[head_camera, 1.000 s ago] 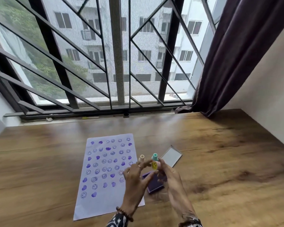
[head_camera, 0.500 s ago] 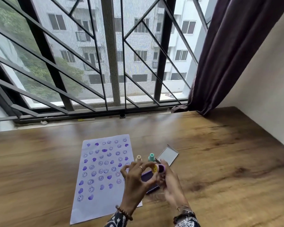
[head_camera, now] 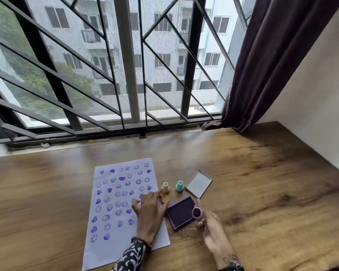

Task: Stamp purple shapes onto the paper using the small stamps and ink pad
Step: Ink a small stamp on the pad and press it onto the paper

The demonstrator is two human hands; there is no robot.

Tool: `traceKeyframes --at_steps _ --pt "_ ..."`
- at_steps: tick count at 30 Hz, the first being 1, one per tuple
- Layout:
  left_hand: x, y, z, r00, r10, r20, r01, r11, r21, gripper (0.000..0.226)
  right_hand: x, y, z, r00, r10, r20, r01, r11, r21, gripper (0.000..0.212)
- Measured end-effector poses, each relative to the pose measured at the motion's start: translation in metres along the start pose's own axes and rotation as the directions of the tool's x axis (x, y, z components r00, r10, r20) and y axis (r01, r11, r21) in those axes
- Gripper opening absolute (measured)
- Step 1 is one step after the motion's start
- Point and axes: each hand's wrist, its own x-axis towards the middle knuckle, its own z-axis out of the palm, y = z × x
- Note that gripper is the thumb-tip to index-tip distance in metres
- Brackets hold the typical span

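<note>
One stamp (head_camera: pixel 197 213), inked face up.

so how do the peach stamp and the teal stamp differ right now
The peach stamp stands beside the paper's right edge, with the left hand's fingertips close by; the teal stamp stands nearer the open lid, clear of both hands. Colour differs too. Both stand upright on the table, handles up.

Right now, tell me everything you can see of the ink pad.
The ink pad is a small, flat, square purple case lying open on the wooden table, just right of the paper. Its dark purple inked face points up. Its pale grey lid lies flat just beyond it, toward the window. The right hand holds a purple stamp at its right edge; whether the stamp touches the ink cannot be told.
</note>
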Motion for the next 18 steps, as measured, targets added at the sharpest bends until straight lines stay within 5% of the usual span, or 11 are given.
traceKeyframes --at_steps 4,7,12,15,18 --pt "-0.012 -0.007 -0.004 0.996 0.068 -0.061 -0.074 0.991 -0.11 0.029 -0.003 -0.001 -0.01 1.0 0.015 -0.002 -0.015 0.997 0.073 0.013" --pt "-0.024 -0.016 -0.006 0.972 0.235 -0.017 -0.236 0.968 -0.084 0.049 -0.003 -0.003 -0.019 0.996 0.037 0.077 -0.047 0.991 0.128 0.012" --pt "-0.034 -0.021 -0.007 0.933 0.321 0.162 -0.321 0.947 -0.026 0.081 -0.001 -0.003 -0.019 0.986 -0.149 0.079 0.164 0.953 -0.256 0.009" --pt "-0.033 -0.02 -0.007 0.924 0.326 0.198 -0.331 0.944 -0.01 0.079 -0.001 -0.004 -0.007 0.938 -0.342 0.053 0.3 0.725 -0.62 0.011" --pt "-0.033 -0.021 -0.006 0.928 0.313 0.202 -0.319 0.948 0.0 0.075 -0.004 -0.009 0.005 0.85 -0.483 0.21 0.396 0.324 -0.859 0.007"
